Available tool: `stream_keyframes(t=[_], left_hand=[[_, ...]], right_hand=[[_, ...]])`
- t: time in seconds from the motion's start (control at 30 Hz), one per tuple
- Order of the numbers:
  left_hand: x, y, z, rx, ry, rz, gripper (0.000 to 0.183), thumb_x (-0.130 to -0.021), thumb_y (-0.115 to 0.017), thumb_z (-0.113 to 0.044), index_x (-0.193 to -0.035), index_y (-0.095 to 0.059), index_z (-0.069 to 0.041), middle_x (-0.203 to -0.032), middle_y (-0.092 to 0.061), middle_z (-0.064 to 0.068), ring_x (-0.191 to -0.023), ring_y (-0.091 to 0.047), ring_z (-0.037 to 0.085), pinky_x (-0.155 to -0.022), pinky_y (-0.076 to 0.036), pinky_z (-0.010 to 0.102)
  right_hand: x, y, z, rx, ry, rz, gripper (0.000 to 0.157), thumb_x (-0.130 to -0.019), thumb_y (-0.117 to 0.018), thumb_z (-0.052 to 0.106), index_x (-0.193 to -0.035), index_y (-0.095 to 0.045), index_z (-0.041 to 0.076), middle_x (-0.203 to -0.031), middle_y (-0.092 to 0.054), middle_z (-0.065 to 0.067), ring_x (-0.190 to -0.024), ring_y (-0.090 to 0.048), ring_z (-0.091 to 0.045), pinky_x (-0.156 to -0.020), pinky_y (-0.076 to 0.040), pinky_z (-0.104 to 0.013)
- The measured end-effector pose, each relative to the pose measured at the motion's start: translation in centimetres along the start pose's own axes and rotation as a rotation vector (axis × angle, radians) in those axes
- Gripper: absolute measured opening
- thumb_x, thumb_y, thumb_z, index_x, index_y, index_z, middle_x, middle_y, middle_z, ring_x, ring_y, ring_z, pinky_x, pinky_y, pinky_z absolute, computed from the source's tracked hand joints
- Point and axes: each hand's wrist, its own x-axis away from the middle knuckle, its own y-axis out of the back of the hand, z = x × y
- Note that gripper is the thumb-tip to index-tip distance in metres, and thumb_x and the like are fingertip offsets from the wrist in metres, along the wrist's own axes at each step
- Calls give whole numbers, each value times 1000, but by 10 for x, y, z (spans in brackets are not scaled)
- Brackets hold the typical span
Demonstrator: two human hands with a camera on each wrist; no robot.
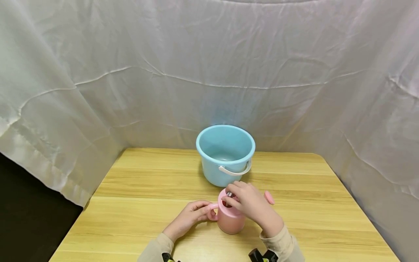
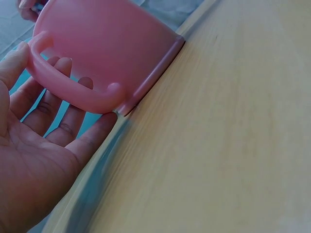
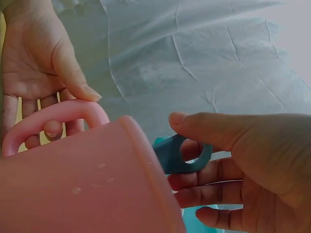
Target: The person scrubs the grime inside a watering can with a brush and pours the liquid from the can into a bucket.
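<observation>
A pink watering can (image 1: 230, 222) stands upright on the table, its round pink spout head (image 1: 269, 197) pointing right. My left hand (image 1: 195, 213) holds the can's loop handle (image 2: 73, 90), thumb on the top part and fingers passing behind and through the loop. At the can's top opening, my right hand (image 1: 248, 202) pinches the ring-shaped end of a dark teal handle (image 3: 169, 158) between thumb and fingers. The rest of that piece is hidden inside the can, so its kind cannot be told. Water drops show on the can's side in the right wrist view.
A light blue bucket (image 1: 209, 171) with its white bail handle (image 1: 237, 171) hanging down stands just behind the can. The wooden table (image 1: 147, 182) is enclosed by pale grey cloth (image 1: 183, 102) at the back and sides.
</observation>
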Motion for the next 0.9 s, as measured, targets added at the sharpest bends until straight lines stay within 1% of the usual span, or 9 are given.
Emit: stream_keyframes(t=[0.1, 0.27, 0.5, 0.6, 0.73, 0.9], left_hand=[[-1, -1, 0, -1, 0, -1, 36, -102, -50, -20, -124, -57, 8, -98, -65, 5, -102, -69, 23, -98, -55, 39], [-2, -2, 1, -4, 9, -3, 36, -102, -50, -20, -124, -57, 8, -98, -64, 6, -102, -69, 23, -98, -55, 39], [-1, -1, 0, -3, 19, -3, 37, -102, -51, -20, -124, -57, 9, -98, -64, 6, -102, -69, 23, -98, -55, 41], [-2, 0, 0, -9, 25, -10, 37, -102, -52, -21, -123, -57, 8, -99, -65, 5, -102, -69, 24, -98, -55, 40], [-2, 1, 0, -8, 22, -13, 37, -102, -51, -20, -123, -57, 9, -99, -65, 6, -102, -69, 24, -97, -56, 40], [-2, 1, 1, -6, 15, -11, 36, -102, -50, -19, -123, -57, 9, -99, -65, 5, -102, -69, 23, -98, -55, 40]], right_hand=[[-1, -2, 1, -1, -32, 38, 9, -87, -71, 24, -84, -65, 17, -77, -61, 5, -67, -56, -6, -59, -46, -18], [0, -3, 2, -5, -57, 93, 7, -88, -69, 22, -84, -64, 19, -77, -61, 8, -66, -55, -5, -59, -46, -18], [2, 5, 1, -70, -52, 99, 16, -86, -73, 22, -77, -60, 18, -70, -53, 9, -65, -48, -3, -58, -42, -16], [3, 10, 1, -94, -47, 102, 16, -86, -73, 21, -77, -60, 18, -70, -52, 9, -66, -46, -3, -59, -41, -16], [3, 15, 1, -102, -25, 84, 13, -87, -71, 17, -79, -61, 18, -73, -54, 9, -69, -49, -3, -60, -44, -17], [2, 18, 1, -113, 16, -7, 11, -86, -72, 14, -81, -62, 16, -74, -56, 10, -70, -49, -3, -62, -45, -19]])
